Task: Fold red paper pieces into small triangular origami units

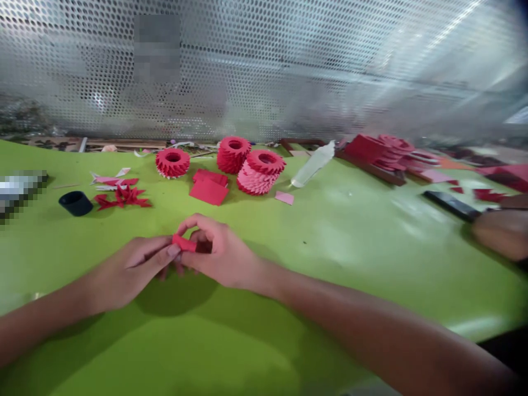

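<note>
A small folded piece of red paper [184, 243] is held above the green table. My left hand [136, 264] pinches its left end between thumb and fingers. At its right end my right hand [223, 247] is closed around the paper, thumb below and index finger curled over the top. Some fingertips are hidden behind the paper. Beyond the hands lie flat red paper rectangles [209, 190] in a small stack. Left of these, folded red paper pieces [124, 198] are heaped beside a dark cup-like ring [75, 203].
Rings of interlocked folded paper [261, 173] stand at the back, near a whitish translucent bottle [313, 165]. A pink paper slip [284, 197] lies close by. Stacked red paper [379, 151] sits at the back right. Another person's hand [501, 234] is by a dark flat object [451, 205].
</note>
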Action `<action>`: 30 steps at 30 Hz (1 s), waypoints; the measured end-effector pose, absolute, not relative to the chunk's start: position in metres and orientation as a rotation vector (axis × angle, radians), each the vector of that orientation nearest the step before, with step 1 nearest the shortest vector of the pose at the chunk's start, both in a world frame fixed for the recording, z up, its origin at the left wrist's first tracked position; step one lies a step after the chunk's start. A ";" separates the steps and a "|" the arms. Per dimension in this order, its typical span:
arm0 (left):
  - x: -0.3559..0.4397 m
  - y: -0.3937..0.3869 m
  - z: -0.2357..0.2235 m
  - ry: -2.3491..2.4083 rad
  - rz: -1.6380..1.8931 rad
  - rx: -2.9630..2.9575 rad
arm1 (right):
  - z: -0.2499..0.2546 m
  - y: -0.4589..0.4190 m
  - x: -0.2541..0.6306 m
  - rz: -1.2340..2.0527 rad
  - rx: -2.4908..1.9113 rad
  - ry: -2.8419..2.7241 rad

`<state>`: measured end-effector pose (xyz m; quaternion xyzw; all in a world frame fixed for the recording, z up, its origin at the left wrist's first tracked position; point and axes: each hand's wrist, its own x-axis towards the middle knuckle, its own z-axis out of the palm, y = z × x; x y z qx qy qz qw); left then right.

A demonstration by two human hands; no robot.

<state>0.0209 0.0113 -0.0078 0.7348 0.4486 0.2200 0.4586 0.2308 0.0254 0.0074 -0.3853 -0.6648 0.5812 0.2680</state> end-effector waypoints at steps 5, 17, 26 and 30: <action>0.021 0.018 -0.003 1.098 0.485 1.805 | 0.008 0.028 0.236 1.469 -0.937 -1.942; 0.023 0.013 -0.002 1.266 0.456 1.942 | 0.011 0.031 0.238 1.208 -1.156 -2.093; 0.026 0.014 0.000 1.314 0.540 1.929 | 0.013 0.032 0.237 1.207 -1.196 -2.055; 0.027 0.014 0.002 1.271 0.463 1.913 | 0.009 0.033 0.237 1.261 -1.175 -2.014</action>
